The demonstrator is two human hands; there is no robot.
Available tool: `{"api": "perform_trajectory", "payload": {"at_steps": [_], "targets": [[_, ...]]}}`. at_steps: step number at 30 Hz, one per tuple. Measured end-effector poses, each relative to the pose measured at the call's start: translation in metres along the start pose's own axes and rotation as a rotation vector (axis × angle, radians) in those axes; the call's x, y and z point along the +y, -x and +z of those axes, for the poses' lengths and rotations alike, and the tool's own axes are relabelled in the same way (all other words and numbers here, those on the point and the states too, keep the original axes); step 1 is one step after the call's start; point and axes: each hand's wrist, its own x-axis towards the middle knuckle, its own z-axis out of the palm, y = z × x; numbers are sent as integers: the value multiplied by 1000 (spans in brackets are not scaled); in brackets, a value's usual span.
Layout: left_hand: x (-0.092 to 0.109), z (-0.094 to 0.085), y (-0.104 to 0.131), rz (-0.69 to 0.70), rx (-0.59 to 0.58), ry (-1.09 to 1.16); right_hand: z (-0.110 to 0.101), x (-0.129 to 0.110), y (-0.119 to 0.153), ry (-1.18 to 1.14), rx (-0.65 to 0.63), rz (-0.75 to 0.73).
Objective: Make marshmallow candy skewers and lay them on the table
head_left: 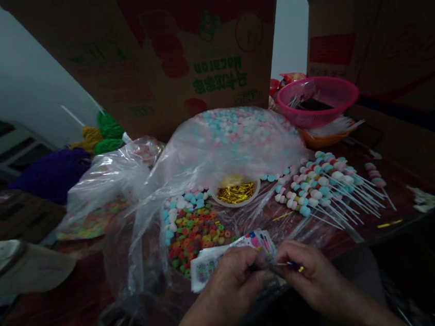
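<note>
At centre, a bulging bag (209, 153) of pastel candies suggests plenty is left, while the heap of loaded sticks (323, 185) to the right looks done. Beside the printed packets (208, 261), the right hand (310, 272) pinches a gold strip (300, 268); the curled left hand (237, 275) hides its fingertips, so I cannot tell its grip.

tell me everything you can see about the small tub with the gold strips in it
The small tub is round, with a whitish, slightly translucent rim that looks like plastic. It stands open side up, holding a heap of thin, shiny gold strips. It sits right in front of the big clear bag of pastel candies, which seems to touch its back edge. Its base is hidden.
</note>
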Motion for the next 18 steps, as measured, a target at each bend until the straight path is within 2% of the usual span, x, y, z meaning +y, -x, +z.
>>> {"api": "perform_trajectory", "payload": {"at_steps": [3,7,9,12,14,18], "targets": [[2,-3,-1,16,47,-68,4,8,-3,-11,60,38],[-1,5,-5,-123,142,-6,6,14,-6,31,27,50],[-8,10,-7,-151,133,89,6,18,-7,73,11,37],[-17,14,-9,-86,92,110,1,29,-11,254,-24,60],[-22,13,-9,-23,86,54,-10,40,-16,482,-2,147],[-31,6,-7,9,173,-45,-53,71,-25,837,180,367]]}}
